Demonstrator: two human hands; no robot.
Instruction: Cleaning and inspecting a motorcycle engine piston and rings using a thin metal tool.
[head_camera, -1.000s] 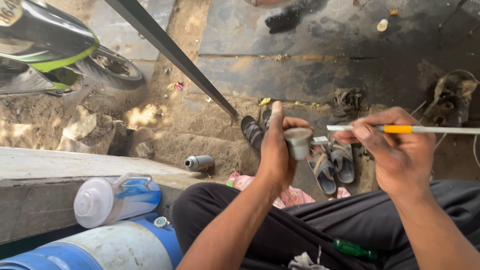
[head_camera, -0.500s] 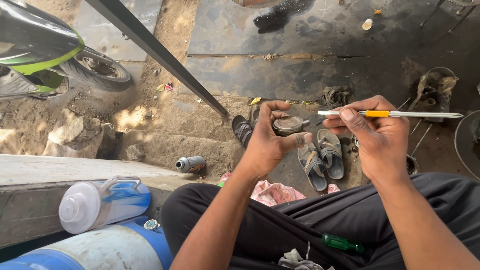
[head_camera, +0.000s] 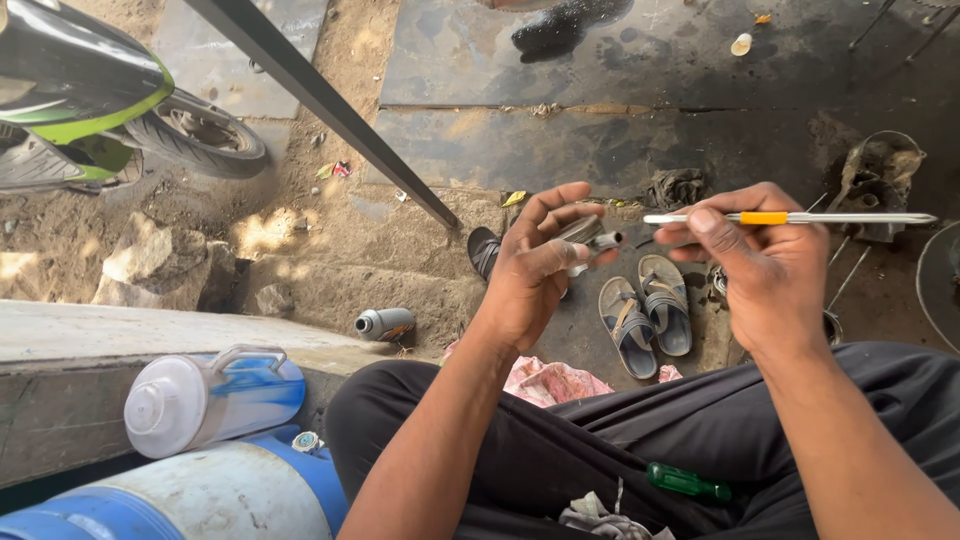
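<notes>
Small metal part (head_camera: 590, 238) being pinched in left hand (head_camera: 535, 270), held above the sandals (head_camera: 645, 315) on the ground. Right hand (head_camera: 765, 265) clamping a thin silver rod with orange band (head_camera: 790, 217), tip pointing at the part. Lying around: green screwdriver (head_camera: 688, 482) on lap, grey can (head_camera: 385, 322), blue-and-white jug (head_camera: 215, 395), motorcycle wheel (head_camera: 195, 135).

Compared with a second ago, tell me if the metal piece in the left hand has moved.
Yes: the metal piece has tipped from upright to sideways, slightly higher above the sandals.
</notes>
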